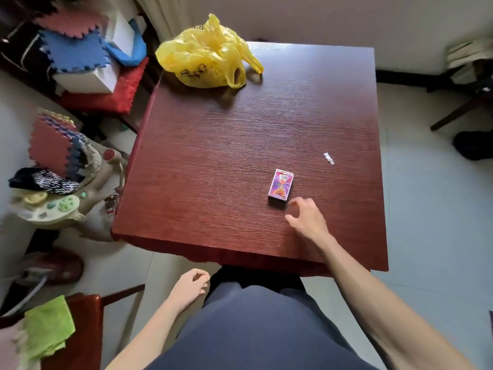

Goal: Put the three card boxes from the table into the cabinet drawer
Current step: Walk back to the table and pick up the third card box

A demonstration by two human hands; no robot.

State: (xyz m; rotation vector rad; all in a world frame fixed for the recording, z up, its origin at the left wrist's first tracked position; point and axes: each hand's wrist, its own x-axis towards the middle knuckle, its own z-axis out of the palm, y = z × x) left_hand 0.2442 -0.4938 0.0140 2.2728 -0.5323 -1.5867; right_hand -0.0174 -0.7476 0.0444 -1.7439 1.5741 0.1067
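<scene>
At the left, the left hand (190,285) hangs below the near edge of the table (202,166), off the tabletop and beside the person's dark clothing, its fingers curled loosely inward and holding nothing that shows. It is well apart from the work. Further right, on the near right part of the tabletop, lies the only card box (281,184) in view, a purple one lying flat with its long axis running nearly away from the person, tilted a little to the right at its far end. Just beside its near short end, to the right and toward the person, is the right hand (306,218), palm down, fingers spread and slightly bent, thumb out to the left, not yet touching the box. This hand is clearly the nearer one, and the box lies ahead of its fingertips and slightly left. The coming move likely needs a short reach forward and left, with thumb and fingers closing across the box's narrow width. No cabinet drawer shows here, so where the box must travel cannot be told.
</scene>
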